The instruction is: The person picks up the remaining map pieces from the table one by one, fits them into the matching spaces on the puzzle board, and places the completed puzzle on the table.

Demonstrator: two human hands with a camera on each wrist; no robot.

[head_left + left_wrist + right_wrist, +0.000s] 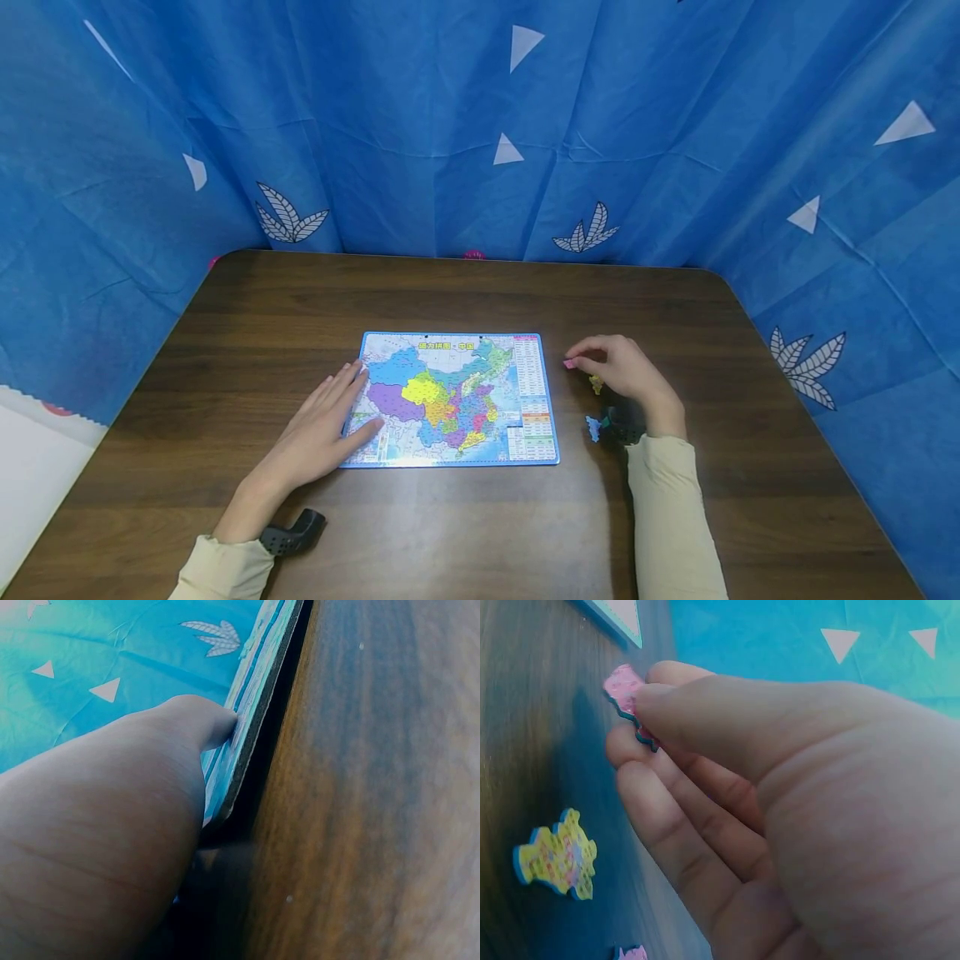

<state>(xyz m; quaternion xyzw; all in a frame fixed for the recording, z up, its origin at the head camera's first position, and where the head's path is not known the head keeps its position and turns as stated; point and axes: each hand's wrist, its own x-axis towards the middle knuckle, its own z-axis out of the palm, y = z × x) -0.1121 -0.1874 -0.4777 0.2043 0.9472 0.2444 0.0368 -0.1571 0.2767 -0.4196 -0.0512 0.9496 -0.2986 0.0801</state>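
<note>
A map puzzle board (442, 450) with a blue rim and many coloured regions lies flat on the table. My left hand (321, 421) rests on its left edge, fingers spread and straight; the left wrist view shows the thumb (202, 720) touching the board's edge. To the right of the board, my right hand (626, 371) pinches a small pink puzzle piece (622, 684) between thumb and fingers, above the table. Below that hand lies a yellow puzzle piece (559, 859). A blue puzzle piece (593, 428) lies nearer me, partly beside the wrist camera.
The brown wooden table (465, 533) extends around the board. A blue curtain (420, 100) hangs behind and on both sides. Part of a pink piece (632, 953) shows at the bottom of the right wrist view. Something white (37, 475) stands off the left edge.
</note>
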